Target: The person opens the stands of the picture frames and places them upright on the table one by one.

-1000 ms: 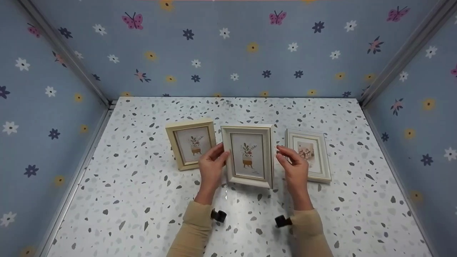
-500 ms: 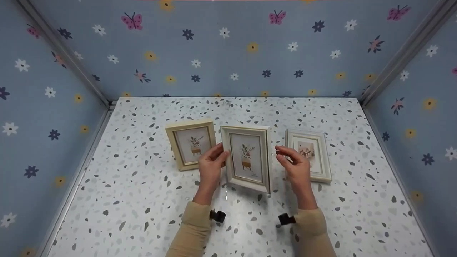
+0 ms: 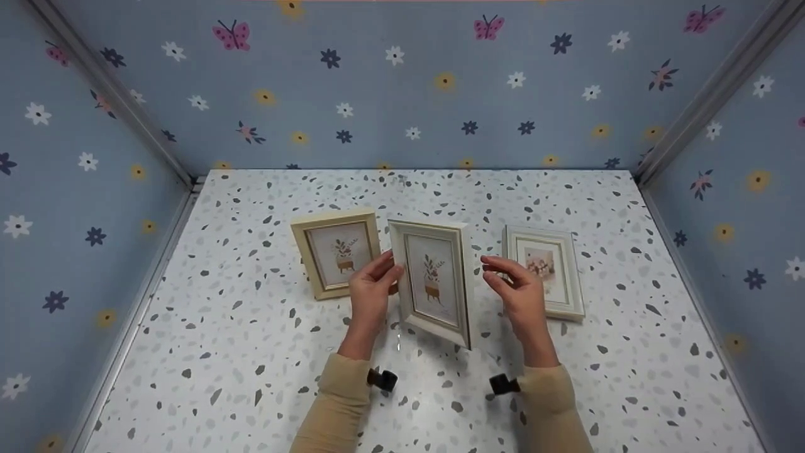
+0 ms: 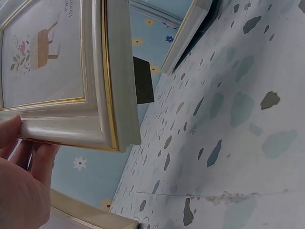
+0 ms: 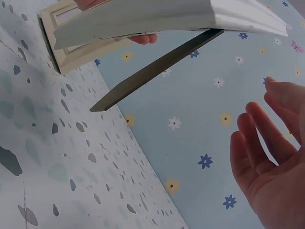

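Note:
A white picture frame [image 3: 434,283] with a gold inner line and a potted-plant print is held upright, turned at an angle. My left hand [image 3: 371,289] pinches its left side, thumb on the front and fingers behind, as the left wrist view also shows. Behind the frame its dark support leg [image 5: 157,69] stands folded out in the right wrist view. My right hand [image 3: 519,292] is off the frame's right side, fingers loosely bent and holding nothing. In the right wrist view the right hand [image 5: 271,152] shows a gap between it and the frame.
A cream picture frame [image 3: 305,251] with a similar print stands tilted back at the left. Another white picture frame [image 3: 569,277] with a pink flower picture lies at the right. All are on a speckled table [image 3: 239,365], with blue flowered panels [image 3: 402,82] around it.
The held picture frame has turned, its right side swinging toward the viewer and away from the right hand. The left hand keeps its grip. The right hand has hardly moved.

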Demonstrator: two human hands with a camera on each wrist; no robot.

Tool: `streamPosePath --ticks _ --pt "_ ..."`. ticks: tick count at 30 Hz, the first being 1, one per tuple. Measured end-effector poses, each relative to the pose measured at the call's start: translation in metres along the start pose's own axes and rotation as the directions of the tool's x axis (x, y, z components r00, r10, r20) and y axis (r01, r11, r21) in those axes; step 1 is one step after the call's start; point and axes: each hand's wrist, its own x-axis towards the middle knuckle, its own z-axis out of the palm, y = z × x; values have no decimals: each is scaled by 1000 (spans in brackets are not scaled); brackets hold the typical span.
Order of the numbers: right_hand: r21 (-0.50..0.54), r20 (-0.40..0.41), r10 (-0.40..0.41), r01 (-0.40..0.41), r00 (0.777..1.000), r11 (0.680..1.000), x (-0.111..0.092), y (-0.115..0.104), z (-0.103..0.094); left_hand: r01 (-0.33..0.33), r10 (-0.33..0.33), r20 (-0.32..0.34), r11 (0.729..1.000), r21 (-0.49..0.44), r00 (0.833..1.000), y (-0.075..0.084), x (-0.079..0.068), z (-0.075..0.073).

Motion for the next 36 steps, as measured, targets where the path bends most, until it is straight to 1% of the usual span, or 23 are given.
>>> streamPosePath --ticks 3,9,12,16,20,24,28,32,36 --pt "-17 10 6 -6 1000 1000 0 -4 3 27 -27 11 999 -23 1000 1 1 0" --pt "-46 41 25 -23 999 999 0 -13 11 65 -63 52 997 -48 997 1 2 0" --pt "-53 52 42 -39 998 998 0 -12 13 98 -92 76 991 -90 993 3 1 0" --pt "-44 69 46 -43 997 998 0 -7 13 151 -129 131 973 -177 983 7 -2 1" --pt "-26 90 25 -23 996 999 -1 -3 15 192 -150 181 951 -244 972 13 -4 4" --pt "5 126 -5 4 992 1000 -2 -1 17 213 -154 216 934 -286 964 18 -7 6" --pt "33 167 -28 23 985 999 -4 -2 21 219 -144 248 924 -312 958 21 -8 8" --pt "59 215 -41 29 976 998 -7 -5 25 212 -126 270 924 -319 955 23 -9 9" --pt "101 276 -42 14 960 995 -11 -6 29 208 -119 277 924 -320 953 24 -10 10"
